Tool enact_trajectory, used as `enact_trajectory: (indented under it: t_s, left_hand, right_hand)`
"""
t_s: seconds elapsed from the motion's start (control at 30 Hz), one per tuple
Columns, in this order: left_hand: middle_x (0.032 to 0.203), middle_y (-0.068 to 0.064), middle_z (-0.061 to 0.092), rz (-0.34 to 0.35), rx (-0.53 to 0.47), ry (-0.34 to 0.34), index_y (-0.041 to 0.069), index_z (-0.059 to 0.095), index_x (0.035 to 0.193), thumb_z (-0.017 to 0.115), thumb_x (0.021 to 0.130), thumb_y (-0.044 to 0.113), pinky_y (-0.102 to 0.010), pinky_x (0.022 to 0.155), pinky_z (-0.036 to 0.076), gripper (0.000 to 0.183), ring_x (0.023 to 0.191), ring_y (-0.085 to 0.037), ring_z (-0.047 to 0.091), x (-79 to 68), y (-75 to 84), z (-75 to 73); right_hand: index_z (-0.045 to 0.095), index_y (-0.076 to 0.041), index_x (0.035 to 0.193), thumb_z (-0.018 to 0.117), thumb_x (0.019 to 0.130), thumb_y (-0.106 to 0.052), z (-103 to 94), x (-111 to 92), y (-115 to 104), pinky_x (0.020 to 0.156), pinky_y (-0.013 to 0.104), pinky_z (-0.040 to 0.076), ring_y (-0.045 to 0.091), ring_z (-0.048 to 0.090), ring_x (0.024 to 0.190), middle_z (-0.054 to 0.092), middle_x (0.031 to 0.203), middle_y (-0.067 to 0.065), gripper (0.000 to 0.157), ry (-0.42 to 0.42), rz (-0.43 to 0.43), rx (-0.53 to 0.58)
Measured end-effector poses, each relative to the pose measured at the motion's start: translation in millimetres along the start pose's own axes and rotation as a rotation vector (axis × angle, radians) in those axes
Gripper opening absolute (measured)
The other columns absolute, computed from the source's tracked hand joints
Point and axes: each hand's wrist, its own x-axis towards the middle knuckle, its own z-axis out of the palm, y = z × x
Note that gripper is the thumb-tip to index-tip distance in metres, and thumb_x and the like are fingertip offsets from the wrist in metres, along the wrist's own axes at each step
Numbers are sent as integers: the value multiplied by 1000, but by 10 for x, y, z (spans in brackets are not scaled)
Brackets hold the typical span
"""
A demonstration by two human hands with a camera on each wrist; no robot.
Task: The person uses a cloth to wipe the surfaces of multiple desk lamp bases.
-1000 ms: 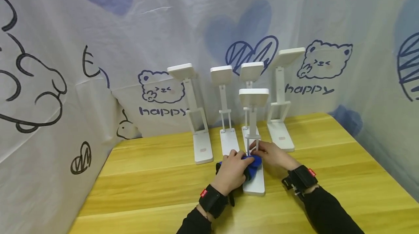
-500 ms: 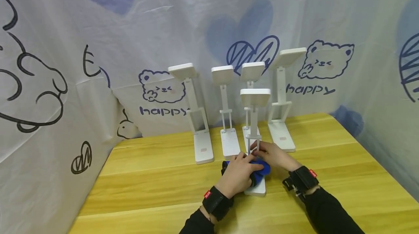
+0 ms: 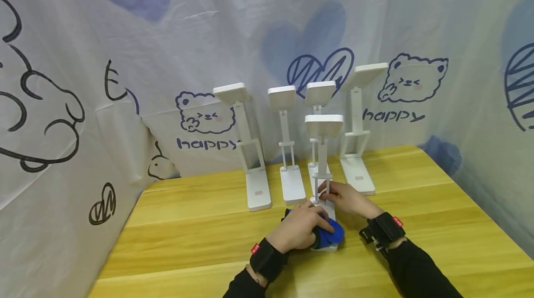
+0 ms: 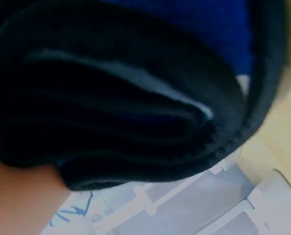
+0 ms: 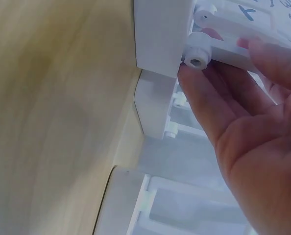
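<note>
A white folding desk lamp (image 3: 322,154) stands upright nearest the person. My left hand (image 3: 298,227) holds a blue cloth with black edging (image 3: 335,234) against the near part of its base. In the left wrist view the cloth (image 4: 135,103) is bunched in folds and hides most of the hand. My right hand (image 3: 348,198) grips the lamp's lower support, just above the base hinge. The right wrist view shows the thumb and fingers of that hand (image 5: 263,122) around a white support bar (image 5: 229,53) beside the round hinge.
Several more white lamps stand behind on the wooden table (image 3: 187,228): one at left (image 3: 258,187), one in the middle (image 3: 292,182), one directly behind the front lamp (image 3: 320,94), one at right (image 3: 358,173). A printed curtain (image 3: 225,34) hangs behind the table.
My left hand has slid the cloth along the lamp base, right and then toward the near end, uncovering the part by the hinge. The right hand keeps its place on the lamp.
</note>
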Motion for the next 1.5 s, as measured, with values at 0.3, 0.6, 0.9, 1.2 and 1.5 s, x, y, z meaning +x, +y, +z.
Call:
enact_trajectory:
  t_s: [0.3, 0.6, 0.9, 1.2, 1.5]
  left_hand:
    - [103, 6, 67, 3, -142, -61, 28, 78, 89, 56, 70, -12, -23, 84, 47, 50, 95, -8, 55, -110, -119, -171]
    - [106, 6, 67, -147, -10, 43, 31, 76, 100, 57, 74, -6, -37, 77, 47, 49, 90, -17, 52, -130, -144, -128]
    - [107, -1, 65, -265, 206, 198, 29, 69, 116, 66, 78, 6, -37, 71, 44, 44, 93, -22, 51, -23, -69, 84]
    - [118, -1, 62, -218, 320, 216, 33, 65, 120, 66, 83, 15, -37, 70, 43, 41, 97, -22, 50, 80, 8, 190]
    - [124, 4, 59, -117, 204, 152, 38, 67, 116, 66, 82, 10, -43, 84, 45, 44, 105, -19, 47, 110, 50, 183]
  right_hand:
    - [64, -10, 103, 53, 95, -8, 28, 19, 15, 67, 36, 51, 14, 61, 81, 70, 94, 6, 14, -11, 32, 12]
    - [64, -10, 102, 52, 95, -8, 19, 11, -10, 68, 37, 52, 15, 61, 82, 70, 96, 6, 14, -16, 50, 20]
    - [63, -10, 104, 53, 95, -9, 13, 3, 2, 75, 43, 54, 22, 63, 91, 69, 102, 10, 13, -12, 21, 15]
    - [63, -10, 106, 52, 95, -8, 1, -5, 3, 75, 44, 54, 25, 62, 93, 69, 104, 11, 15, -10, -1, -1]
    - [63, -11, 105, 53, 95, -9, -9, -5, -8, 72, 42, 54, 22, 63, 89, 70, 102, 10, 14, -13, -3, 4]
